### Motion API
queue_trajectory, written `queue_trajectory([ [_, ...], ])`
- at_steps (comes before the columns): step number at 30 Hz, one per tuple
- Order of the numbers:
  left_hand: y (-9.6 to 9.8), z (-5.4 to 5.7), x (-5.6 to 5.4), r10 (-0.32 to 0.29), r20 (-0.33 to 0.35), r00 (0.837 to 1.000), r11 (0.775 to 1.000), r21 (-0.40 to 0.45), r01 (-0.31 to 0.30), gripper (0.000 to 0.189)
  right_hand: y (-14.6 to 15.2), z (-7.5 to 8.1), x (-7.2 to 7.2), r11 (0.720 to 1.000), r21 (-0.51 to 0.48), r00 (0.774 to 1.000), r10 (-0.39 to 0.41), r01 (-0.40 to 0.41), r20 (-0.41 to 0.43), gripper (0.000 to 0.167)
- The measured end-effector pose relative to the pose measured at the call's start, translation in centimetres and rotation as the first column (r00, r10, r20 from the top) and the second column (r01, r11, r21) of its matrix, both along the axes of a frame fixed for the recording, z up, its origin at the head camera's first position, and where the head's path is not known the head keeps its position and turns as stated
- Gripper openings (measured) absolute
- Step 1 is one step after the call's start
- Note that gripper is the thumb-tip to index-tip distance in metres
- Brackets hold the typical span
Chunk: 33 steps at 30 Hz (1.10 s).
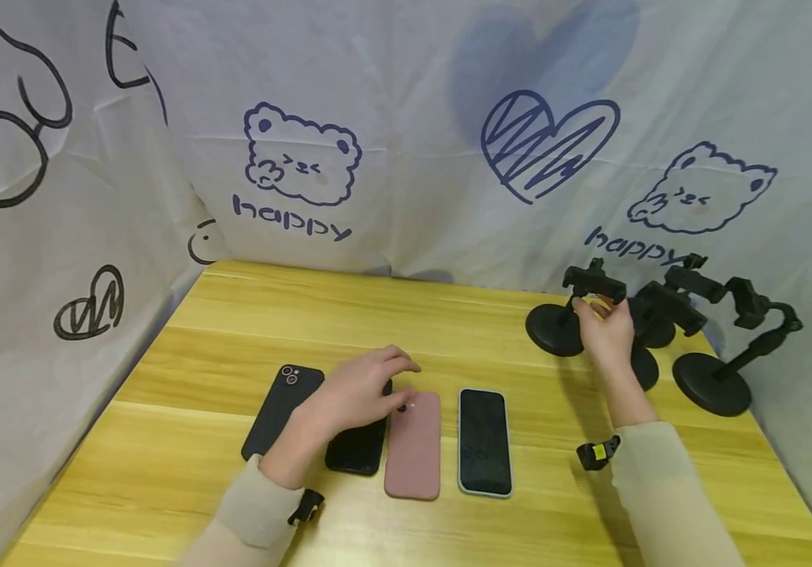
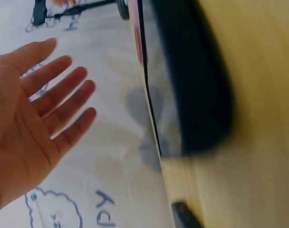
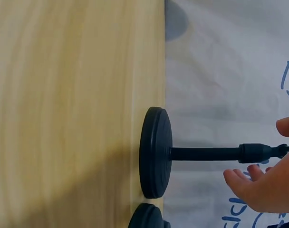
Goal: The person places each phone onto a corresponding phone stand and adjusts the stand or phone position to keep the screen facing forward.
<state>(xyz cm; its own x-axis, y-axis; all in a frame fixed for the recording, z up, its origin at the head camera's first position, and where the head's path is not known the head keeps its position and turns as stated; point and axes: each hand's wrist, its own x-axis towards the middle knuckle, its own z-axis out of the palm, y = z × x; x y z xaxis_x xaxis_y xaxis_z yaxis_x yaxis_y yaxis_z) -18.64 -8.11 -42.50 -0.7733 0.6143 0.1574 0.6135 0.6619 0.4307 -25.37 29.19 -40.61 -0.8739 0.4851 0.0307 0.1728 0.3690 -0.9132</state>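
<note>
My left hand (image 1: 352, 394) hovers above the phones with its fingers spread, palm bare in the left wrist view. Partly hidden beneath it lies a black phone (image 1: 356, 451); a pink phone (image 1: 413, 457) is just right of it, its camera end by my thumb. Leftmost lies a dark phone (image 1: 282, 405), lenses up. A light-edged phone (image 1: 484, 442) lies screen up on the right. My right hand (image 1: 606, 335) is at the neck of the leftmost black phone stand (image 1: 554, 329). In the right wrist view, thumb and fingers (image 3: 239, 183) stand apart on either side of that stand's neck.
More black stands with round bases crowd the table's right back corner, one base (image 1: 712, 384) nearest the right edge. A printed white cloth (image 1: 413, 213) hangs behind the wooden table (image 1: 264, 315) and along its sides.
</note>
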Motion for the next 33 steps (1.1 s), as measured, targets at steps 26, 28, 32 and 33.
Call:
queue_trajectory([
  [26, 5.7, -1.4, 2.3, 0.019, 0.091, 0.996, 0.96, -0.281, 0.007, 0.029, 1.4, -1.9, -4.1, 0.993, 0.068, 0.993, 0.088, -0.093, 0.074, 0.046],
  [28, 5.7, -1.3, 2.3, 0.017, 0.088, 0.996, 0.958, -0.285, 0.008, 0.029, 1.5, -2.1, -4.2, 0.994, 0.059, 0.994, 0.092, -0.096, 0.065, 0.046],
  [32, 5.6, -1.2, 2.4, 0.018, 0.079, 0.997, 0.958, -0.287, 0.006, 0.029, 1.4, -2.2, -4.4, 0.992, 0.074, 0.994, 0.095, -0.099, 0.061, 0.045],
  [33, 5.6, -1.2, 2.4, 0.019, 0.08, 0.997, 0.958, -0.287, 0.004, 0.029, 1.4, -2.2, -4.4, 0.991, 0.08, 0.993, 0.099, -0.104, 0.065, 0.045],
])
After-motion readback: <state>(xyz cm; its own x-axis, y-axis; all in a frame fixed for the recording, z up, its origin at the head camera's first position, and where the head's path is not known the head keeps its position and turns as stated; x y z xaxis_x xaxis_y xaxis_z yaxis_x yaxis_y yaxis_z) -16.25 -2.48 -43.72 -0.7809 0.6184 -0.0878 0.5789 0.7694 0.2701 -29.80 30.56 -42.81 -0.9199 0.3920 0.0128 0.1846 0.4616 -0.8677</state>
